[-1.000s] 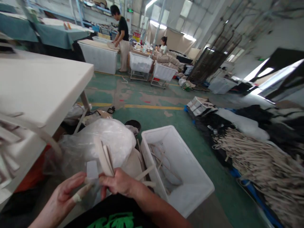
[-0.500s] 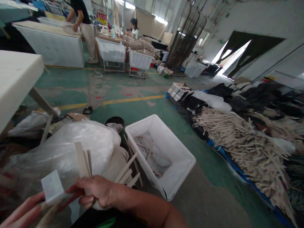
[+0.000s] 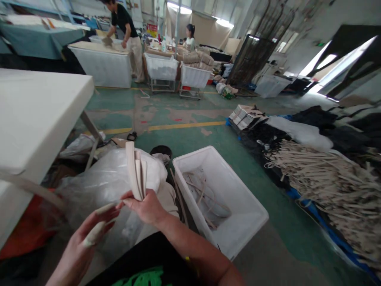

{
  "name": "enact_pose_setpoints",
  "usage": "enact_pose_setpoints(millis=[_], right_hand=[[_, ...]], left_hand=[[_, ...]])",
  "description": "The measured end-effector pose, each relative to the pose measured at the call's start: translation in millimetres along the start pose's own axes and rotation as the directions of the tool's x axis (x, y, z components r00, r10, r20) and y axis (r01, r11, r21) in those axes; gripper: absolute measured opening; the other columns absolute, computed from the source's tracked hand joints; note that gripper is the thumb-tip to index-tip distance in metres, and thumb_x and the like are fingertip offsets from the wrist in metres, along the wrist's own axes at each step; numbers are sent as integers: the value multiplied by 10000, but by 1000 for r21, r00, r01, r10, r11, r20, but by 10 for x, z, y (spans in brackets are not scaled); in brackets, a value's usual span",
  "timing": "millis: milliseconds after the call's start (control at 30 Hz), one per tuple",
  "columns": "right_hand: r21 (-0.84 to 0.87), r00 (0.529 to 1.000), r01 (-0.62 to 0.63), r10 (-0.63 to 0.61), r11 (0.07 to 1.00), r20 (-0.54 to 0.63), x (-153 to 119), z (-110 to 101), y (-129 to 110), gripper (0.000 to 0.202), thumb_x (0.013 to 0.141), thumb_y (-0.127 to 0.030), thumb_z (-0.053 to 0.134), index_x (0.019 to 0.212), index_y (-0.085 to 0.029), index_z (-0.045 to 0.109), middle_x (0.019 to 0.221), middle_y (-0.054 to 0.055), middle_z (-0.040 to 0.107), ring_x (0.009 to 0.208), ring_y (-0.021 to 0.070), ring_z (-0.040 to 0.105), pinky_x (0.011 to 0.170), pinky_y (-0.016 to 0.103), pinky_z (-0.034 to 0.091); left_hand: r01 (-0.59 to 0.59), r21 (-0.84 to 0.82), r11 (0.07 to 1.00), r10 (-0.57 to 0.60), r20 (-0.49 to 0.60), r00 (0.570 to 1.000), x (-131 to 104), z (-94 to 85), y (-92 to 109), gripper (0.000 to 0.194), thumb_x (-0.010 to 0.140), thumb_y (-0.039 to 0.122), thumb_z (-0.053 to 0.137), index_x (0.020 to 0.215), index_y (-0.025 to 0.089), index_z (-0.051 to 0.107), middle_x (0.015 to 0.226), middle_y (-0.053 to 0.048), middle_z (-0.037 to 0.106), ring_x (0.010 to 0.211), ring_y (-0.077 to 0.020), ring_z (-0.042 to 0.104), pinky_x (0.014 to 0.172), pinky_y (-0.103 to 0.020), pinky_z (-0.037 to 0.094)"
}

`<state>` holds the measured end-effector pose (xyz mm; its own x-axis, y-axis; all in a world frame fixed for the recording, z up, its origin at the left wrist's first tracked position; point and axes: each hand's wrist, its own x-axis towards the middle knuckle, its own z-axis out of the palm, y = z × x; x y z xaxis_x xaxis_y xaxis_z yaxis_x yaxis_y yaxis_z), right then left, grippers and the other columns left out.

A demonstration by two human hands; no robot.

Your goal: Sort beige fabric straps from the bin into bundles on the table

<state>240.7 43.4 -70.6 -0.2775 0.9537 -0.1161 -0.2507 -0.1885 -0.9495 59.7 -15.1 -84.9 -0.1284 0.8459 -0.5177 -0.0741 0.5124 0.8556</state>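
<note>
My right hand [image 3: 151, 208] is wrapped round a small bundle of flat beige fabric straps [image 3: 137, 171], whose ends stand upright above the fist. Just left of it is my left hand [image 3: 86, 230], with pale coverings on two of its fingers. The fingers of that hand are stretched out and apart, their tips close to the right hand's fingertips; whether they touch is unclear. Behind both hands lies a large clear plastic bag [image 3: 104, 174]. A white plastic bin [image 3: 241, 214] stands to the right, with a few loose beige strips [image 3: 202, 194] inside.
A white-topped table [image 3: 44, 103] juts in from the left. On the right, a long heap of beige straps [image 3: 321, 178] lies over blue sheeting. Two people work at the back near white wheeled carts [image 3: 162, 67]. A black round container [image 3: 160, 151] sits behind the bin.
The white card-like piece by my left hand is out of sight. My right hand has risen with the straps, and the left hand's fingers have spread. The view has turned left.
</note>
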Motion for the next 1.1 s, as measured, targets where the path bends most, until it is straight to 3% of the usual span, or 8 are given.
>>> enact_pose_setpoints(millis=[167,233,367,500,600,800,967,1100], right_hand=[[-84,996,-29,36,996,78,9,85,-127,233,782,-382,668,873,-174,718,756,28,737,654,178,677,650,296,544],[-127,996,40,-29,991,86,35,82,-170,206,804,-354,655,869,-171,725,761,42,747,733,190,702,759,321,551],[-208,995,97,-93,973,29,149,-8,-243,197,813,-346,657,869,-170,728,775,66,760,765,201,699,798,347,541],[-240,998,63,-67,969,-10,254,-62,-289,206,805,-350,659,882,-169,718,774,62,767,720,198,692,766,347,539],[-259,995,96,-88,961,43,290,4,-301,205,805,-356,659,875,-172,713,750,46,760,737,197,700,789,342,533],[-323,990,113,-79,940,117,314,153,-300,260,829,-418,650,914,-177,701,747,27,749,707,178,666,752,311,514],[-382,991,95,-52,919,123,161,-62,-323,557,954,-640,409,1169,-155,579,868,57,728,413,83,406,427,247,319],[-422,981,-26,104,906,164,-189,-222,-318,531,971,-665,347,1060,-186,559,823,36,688,383,73,376,415,243,290]], left_hand=[[-57,54,997,46,191,980,29,273,-2,562,481,638,863,794,182,768,826,-82,751,876,-329,652,811,-351,519],[-146,109,983,120,216,969,2,269,-18,499,606,678,782,668,184,740,690,-61,689,738,-256,589,723,-304,480],[-227,29,974,215,220,951,-115,171,-74,465,831,634,619,710,195,712,703,-35,646,732,-207,544,723,-260,438],[-94,-94,991,109,165,980,-201,139,-81,474,664,629,780,862,201,734,689,-25,661,705,-217,563,689,-269,447],[17,-99,995,7,243,970,-238,163,22,486,531,562,869,828,195,753,655,-30,669,628,-213,554,618,-280,430],[9,30,1000,-21,450,893,-207,158,168,344,660,484,822,560,164,744,588,-62,667,586,-203,549,627,-297,443],[114,-338,934,-32,240,970,56,-10,105,292,613,369,905,672,125,757,704,-77,718,649,-190,624,683,-286,522],[144,-653,744,-132,67,989,212,-140,235,144,761,173,810,699,146,683,691,-26,676,616,-143,646,673,-256,568]])
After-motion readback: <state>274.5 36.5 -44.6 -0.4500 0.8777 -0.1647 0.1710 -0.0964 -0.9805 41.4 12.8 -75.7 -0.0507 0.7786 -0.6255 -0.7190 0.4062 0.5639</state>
